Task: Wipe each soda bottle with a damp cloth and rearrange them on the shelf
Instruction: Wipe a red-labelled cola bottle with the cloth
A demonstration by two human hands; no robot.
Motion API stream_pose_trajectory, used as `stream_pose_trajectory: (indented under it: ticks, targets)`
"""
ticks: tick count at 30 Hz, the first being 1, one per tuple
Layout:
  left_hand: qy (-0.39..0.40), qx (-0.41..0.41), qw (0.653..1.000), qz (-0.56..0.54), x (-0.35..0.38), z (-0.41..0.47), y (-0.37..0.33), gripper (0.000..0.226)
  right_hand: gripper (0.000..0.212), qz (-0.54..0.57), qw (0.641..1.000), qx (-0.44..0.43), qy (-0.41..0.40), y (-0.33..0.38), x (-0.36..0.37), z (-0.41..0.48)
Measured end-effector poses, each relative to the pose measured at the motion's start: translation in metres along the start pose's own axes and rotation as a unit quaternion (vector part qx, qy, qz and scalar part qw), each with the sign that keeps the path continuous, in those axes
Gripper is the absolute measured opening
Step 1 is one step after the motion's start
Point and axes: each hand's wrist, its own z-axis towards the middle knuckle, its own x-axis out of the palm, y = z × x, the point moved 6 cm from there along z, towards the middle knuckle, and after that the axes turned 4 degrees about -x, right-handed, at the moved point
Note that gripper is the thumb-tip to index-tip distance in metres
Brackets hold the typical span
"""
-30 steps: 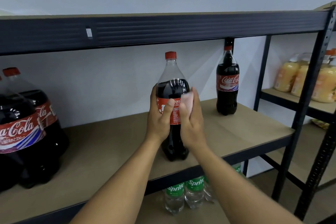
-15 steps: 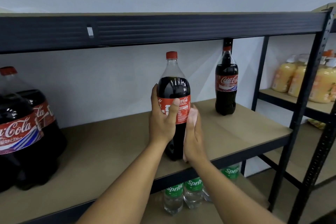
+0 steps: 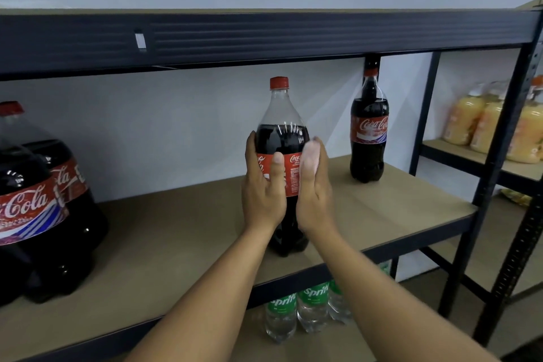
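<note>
A large cola bottle point(image 3: 282, 126) with a red cap and red label stands upright near the front edge of the middle shelf point(image 3: 182, 232). My left hand point(image 3: 263, 188) grips it around the label, thumb across the front. My right hand point(image 3: 314, 191) presses a pale cloth point(image 3: 311, 153) flat against the bottle's right side. A second cola bottle point(image 3: 369, 138) stands at the back right of the same shelf. Two more large cola bottles point(image 3: 32, 203) stand at the far left.
A dark metal beam point(image 3: 264, 38) of the shelf above runs across the top. Sprite bottles point(image 3: 296, 308) stand on the shelf below. Yellow juice bottles point(image 3: 482, 123) fill a neighbouring rack at right, behind a black upright post point(image 3: 499, 138).
My right hand with the cloth slid down the bottle's side, then back up to label height. The bottle has turned a little under my left hand.
</note>
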Motion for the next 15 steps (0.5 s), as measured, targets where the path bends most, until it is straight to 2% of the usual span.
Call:
stream_pose_trajectory:
  ticks: [4,9,11,15]
  targets:
    - [-0.003,-0.006,1.000,-0.002,0.003,0.000,0.007,0.078,0.028,0.013,0.999,0.041,-0.011,-0.021,-0.001,-0.038]
    - [-0.017,-0.008,1.000,0.012,0.007,-0.005,0.008,0.074,0.036,-0.015,0.998,0.063,-0.004,-0.034,-0.004,-0.046]
    - [0.002,-0.021,1.000,-0.014,0.007,-0.003,0.008,0.073,0.035,-0.008,0.998,0.068,-0.005,-0.035,-0.004,-0.046]
    - [0.049,-0.027,0.997,-0.055,0.002,0.002,0.011,0.085,0.047,-0.014,0.998,0.066,-0.010,-0.038,-0.004,-0.047]
